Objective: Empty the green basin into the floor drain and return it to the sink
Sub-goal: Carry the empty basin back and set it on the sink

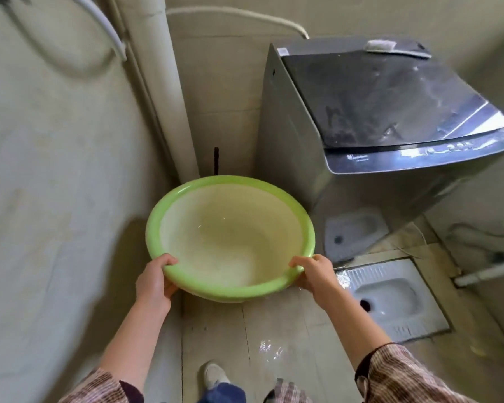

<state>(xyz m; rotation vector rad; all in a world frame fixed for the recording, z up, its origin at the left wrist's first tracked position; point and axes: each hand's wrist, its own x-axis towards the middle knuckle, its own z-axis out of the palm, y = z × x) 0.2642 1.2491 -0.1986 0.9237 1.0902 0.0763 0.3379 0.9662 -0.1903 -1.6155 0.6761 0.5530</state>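
Note:
I hold a round green basin (230, 237) with a pale yellowish inside, level in front of me above the tiled floor. My left hand (154, 280) grips its near-left rim, and my right hand (314, 274) grips its near-right rim. A thin layer of clear water seems to lie in the bottom, though I cannot be sure. To the lower right a white squat toilet pan (390, 298) with a dark drain hole is set into the floor. No sink is in view.
A grey top-loading washing machine (376, 117) stands at the right, close to the basin. A white pipe (163, 91) runs up the corner behind. The wall (56, 170) is close on the left. A wet patch (269, 349) glistens on the floor tiles by my shoe (213, 373).

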